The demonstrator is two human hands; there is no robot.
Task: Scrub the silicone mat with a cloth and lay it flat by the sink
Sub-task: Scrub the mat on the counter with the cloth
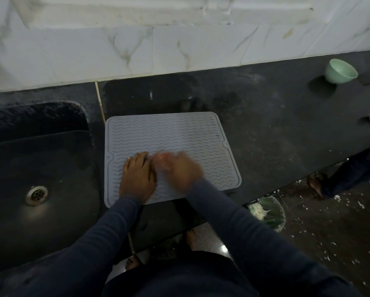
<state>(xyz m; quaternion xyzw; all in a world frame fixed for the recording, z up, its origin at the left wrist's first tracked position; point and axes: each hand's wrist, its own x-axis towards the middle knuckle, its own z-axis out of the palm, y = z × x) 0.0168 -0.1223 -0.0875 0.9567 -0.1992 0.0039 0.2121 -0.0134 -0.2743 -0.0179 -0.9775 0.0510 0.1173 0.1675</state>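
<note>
The left hand [137, 175] lies flat and open on the mat [171, 155], pinning it. The right hand [179, 169] is blurred; I cannot tell its grip. The mat lies flat on the bench [276, 129] beside the sink [38, 179]. Better to press firmly and rub along the ridges.

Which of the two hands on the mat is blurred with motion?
The right hand, the one farther from the sink. It is smeared across the grey mat, while the left hand lies flat and sharp beside it.
</note>
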